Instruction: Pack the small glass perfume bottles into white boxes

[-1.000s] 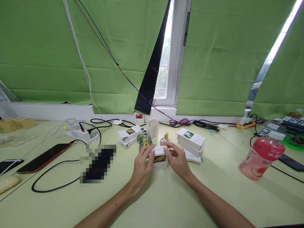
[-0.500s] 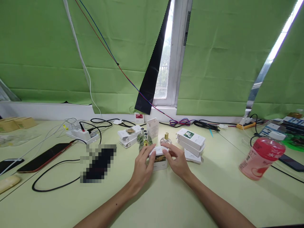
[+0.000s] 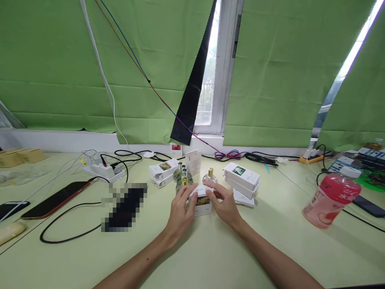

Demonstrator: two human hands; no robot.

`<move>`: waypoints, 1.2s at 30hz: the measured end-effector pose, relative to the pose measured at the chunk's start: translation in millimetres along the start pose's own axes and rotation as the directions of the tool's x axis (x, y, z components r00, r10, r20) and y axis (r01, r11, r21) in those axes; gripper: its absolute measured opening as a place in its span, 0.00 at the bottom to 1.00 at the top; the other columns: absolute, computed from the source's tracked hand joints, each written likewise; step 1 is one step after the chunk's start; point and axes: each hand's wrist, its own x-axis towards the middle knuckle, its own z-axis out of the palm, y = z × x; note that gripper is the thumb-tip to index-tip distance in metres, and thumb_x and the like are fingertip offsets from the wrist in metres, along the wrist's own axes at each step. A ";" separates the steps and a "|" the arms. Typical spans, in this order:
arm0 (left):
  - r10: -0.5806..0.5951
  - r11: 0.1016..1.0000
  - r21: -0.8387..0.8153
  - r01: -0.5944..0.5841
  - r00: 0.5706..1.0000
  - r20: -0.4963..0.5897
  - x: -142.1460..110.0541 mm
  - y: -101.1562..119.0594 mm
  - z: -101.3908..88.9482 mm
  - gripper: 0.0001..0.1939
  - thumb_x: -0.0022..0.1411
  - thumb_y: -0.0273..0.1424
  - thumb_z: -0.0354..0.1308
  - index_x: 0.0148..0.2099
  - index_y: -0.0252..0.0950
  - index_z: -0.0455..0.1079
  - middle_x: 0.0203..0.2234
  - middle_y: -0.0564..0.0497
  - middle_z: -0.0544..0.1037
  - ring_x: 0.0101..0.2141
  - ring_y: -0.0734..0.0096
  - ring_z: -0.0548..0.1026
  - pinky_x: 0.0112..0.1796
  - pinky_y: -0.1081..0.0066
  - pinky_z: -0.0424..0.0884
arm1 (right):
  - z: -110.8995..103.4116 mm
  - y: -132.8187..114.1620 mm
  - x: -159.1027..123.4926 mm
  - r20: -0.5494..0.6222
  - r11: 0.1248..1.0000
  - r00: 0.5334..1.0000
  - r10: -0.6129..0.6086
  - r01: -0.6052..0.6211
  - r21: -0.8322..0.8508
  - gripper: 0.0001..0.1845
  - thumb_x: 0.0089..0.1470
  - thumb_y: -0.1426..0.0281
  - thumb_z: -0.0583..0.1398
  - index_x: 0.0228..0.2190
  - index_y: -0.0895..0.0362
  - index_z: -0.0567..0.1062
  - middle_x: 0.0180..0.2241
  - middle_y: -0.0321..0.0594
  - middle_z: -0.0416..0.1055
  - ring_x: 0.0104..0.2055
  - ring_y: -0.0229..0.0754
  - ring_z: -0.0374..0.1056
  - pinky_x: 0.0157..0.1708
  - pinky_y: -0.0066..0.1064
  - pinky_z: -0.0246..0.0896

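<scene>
A small white carton with a dark picture panel stands on the table between my hands. My left hand is closed around its left side, thumb at the top front edge. From the right, my right hand grips it too, its thumb on the white top. Just behind the carton is a round glass perfume bottle with a gold cap, partly hidden by my right fingers. Several greenish glass bottles stand in a row behind my left fingers. An upright white box is at their back.
White boxes lie stacked at left and right. A pink drink bottle stands far right. Phones, a looping black cable and a power strip occupy the left. Wires run along the back.
</scene>
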 end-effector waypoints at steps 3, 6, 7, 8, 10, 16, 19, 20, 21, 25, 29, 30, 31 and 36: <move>0.000 1.000 -0.003 0.000 1.000 0.003 -0.6 -0.9 0.3 0.19 0.73 0.39 0.47 0.57 0.41 0.72 0.48 0.45 0.75 0.48 0.61 0.74 0.49 0.63 0.72 | -0.2 -0.3 -0.2 0.005 1.000 1.000 0.005 -0.005 0.004 0.20 0.62 0.57 0.59 0.47 0.59 0.80 0.45 0.48 0.78 0.37 0.45 0.76 0.36 0.34 0.74; -0.005 1.000 -0.006 0.005 1.000 0.001 -0.1 -0.3 0.7 0.19 0.72 0.40 0.47 0.57 0.42 0.72 0.48 0.45 0.75 0.47 0.61 0.75 0.48 0.63 0.72 | -0.2 0.3 -0.2 0.004 1.000 1.000 0.006 -0.006 0.004 0.21 0.62 0.57 0.59 0.47 0.59 0.80 0.45 0.48 0.78 0.37 0.45 0.76 0.36 0.34 0.74; -0.004 1.000 -0.006 0.004 1.000 -0.002 0.3 0.1 0.8 0.19 0.72 0.40 0.47 0.56 0.41 0.72 0.48 0.45 0.75 0.47 0.61 0.75 0.48 0.63 0.72 | -0.2 0.6 -0.2 0.003 1.000 1.000 0.006 -0.006 0.002 0.21 0.62 0.57 0.59 0.47 0.58 0.80 0.45 0.48 0.78 0.37 0.45 0.76 0.36 0.34 0.74; -0.001 1.000 -0.006 0.001 1.000 -0.004 0.6 0.4 0.9 0.19 0.72 0.40 0.47 0.56 0.41 0.72 0.48 0.45 0.76 0.48 0.61 0.74 0.48 0.63 0.72 | -0.1 1.0 -0.2 0.004 1.000 1.000 0.005 -0.005 0.001 0.21 0.62 0.57 0.59 0.47 0.58 0.80 0.44 0.48 0.79 0.37 0.45 0.76 0.36 0.33 0.74; 0.004 1.000 -0.003 -0.004 1.000 -0.005 1.1 0.6 0.9 0.18 0.72 0.40 0.47 0.56 0.41 0.73 0.47 0.45 0.76 0.48 0.61 0.74 0.48 0.63 0.72 | 0.0 1.6 -0.1 0.003 1.000 1.000 0.003 -0.003 -0.001 0.21 0.61 0.57 0.60 0.47 0.58 0.80 0.44 0.48 0.79 0.36 0.44 0.76 0.36 0.33 0.74; -0.012 1.000 -0.010 0.012 1.000 -0.002 0.9 -0.2 0.2 0.19 0.72 0.40 0.48 0.55 0.40 0.74 0.47 0.45 0.76 0.46 0.62 0.76 0.47 0.64 0.73 | 0.7 2.7 0.0 0.006 1.000 1.000 0.001 -0.001 0.025 0.21 0.61 0.57 0.60 0.46 0.58 0.80 0.46 0.49 0.78 0.37 0.45 0.76 0.36 0.34 0.75; 0.003 1.000 -0.008 -0.003 1.000 -0.001 1.4 -0.1 -0.4 0.19 0.72 0.39 0.47 0.56 0.40 0.74 0.46 0.45 0.76 0.46 0.62 0.76 0.46 0.64 0.74 | 1.3 3.4 0.3 0.002 0.999 1.000 0.009 -0.009 0.042 0.22 0.61 0.55 0.60 0.46 0.58 0.80 0.45 0.48 0.79 0.38 0.46 0.76 0.37 0.36 0.75; 0.012 1.000 -0.004 -0.012 1.000 0.000 1.7 -0.1 -0.5 0.19 0.72 0.39 0.47 0.56 0.40 0.74 0.46 0.45 0.76 0.45 0.62 0.76 0.46 0.64 0.74 | 1.6 3.6 0.4 -0.001 0.999 1.000 0.012 -0.012 0.049 0.22 0.61 0.55 0.60 0.46 0.58 0.80 0.45 0.48 0.79 0.38 0.46 0.77 0.38 0.36 0.75; 0.022 1.000 0.002 -0.022 1.000 -0.001 2.0 -0.1 -0.5 0.19 0.72 0.39 0.48 0.56 0.40 0.74 0.46 0.45 0.77 0.45 0.62 0.76 0.45 0.64 0.74 | 1.8 3.9 0.6 -0.001 0.998 1.000 0.014 -0.014 0.057 0.22 0.61 0.54 0.60 0.46 0.58 0.80 0.44 0.48 0.79 0.38 0.47 0.77 0.38 0.36 0.76; 0.066 0.997 0.035 -0.066 0.998 -0.014 3.0 -0.7 -0.1 0.18 0.70 0.39 0.51 0.56 0.40 0.73 0.45 0.45 0.77 0.44 0.62 0.76 0.45 0.64 0.74 | 1.8 5.3 1.6 0.012 0.996 1.000 0.024 -0.025 0.082 0.23 0.61 0.53 0.60 0.46 0.57 0.80 0.45 0.48 0.79 0.41 0.47 0.77 0.40 0.37 0.76; 0.086 0.993 0.083 -0.085 0.996 -0.004 2.4 -2.9 0.8 0.19 0.69 0.39 0.54 0.57 0.39 0.71 0.45 0.45 0.76 0.44 0.62 0.76 0.45 0.64 0.74 | 0.4 6.5 2.9 0.032 0.994 0.999 0.040 -0.043 0.097 0.24 0.61 0.54 0.59 0.48 0.58 0.80 0.48 0.48 0.78 0.42 0.47 0.76 0.40 0.36 0.75; 0.089 0.992 0.095 -0.089 0.996 0.003 2.1 -3.4 0.9 0.19 0.69 0.39 0.55 0.58 0.39 0.70 0.44 0.45 0.76 0.44 0.62 0.76 0.44 0.64 0.74 | -0.1 6.7 3.2 0.038 0.995 0.998 0.042 -0.046 0.094 0.24 0.61 0.54 0.59 0.49 0.58 0.80 0.48 0.48 0.78 0.42 0.47 0.76 0.40 0.35 0.75; 0.091 0.990 0.105 -0.092 0.996 0.010 1.6 -3.6 0.9 0.20 0.69 0.39 0.55 0.59 0.39 0.69 0.44 0.44 0.75 0.44 0.62 0.76 0.44 0.64 0.75 | -0.7 6.8 3.5 0.042 0.995 0.998 0.041 -0.045 0.088 0.24 0.62 0.54 0.59 0.49 0.58 0.79 0.49 0.48 0.78 0.42 0.47 0.76 0.40 0.35 0.75; 0.147 0.974 0.166 -0.151 0.989 0.034 -1.3 -1.7 0.5 0.21 0.68 0.38 0.55 0.61 0.39 0.66 0.44 0.44 0.76 0.42 0.61 0.77 0.42 0.64 0.76 | -3.3 6.9 4.6 0.052 0.999 0.999 0.014 -0.016 0.031 0.24 0.64 0.56 0.56 0.52 0.57 0.77 0.50 0.46 0.77 0.40 0.44 0.75 0.37 0.31 0.72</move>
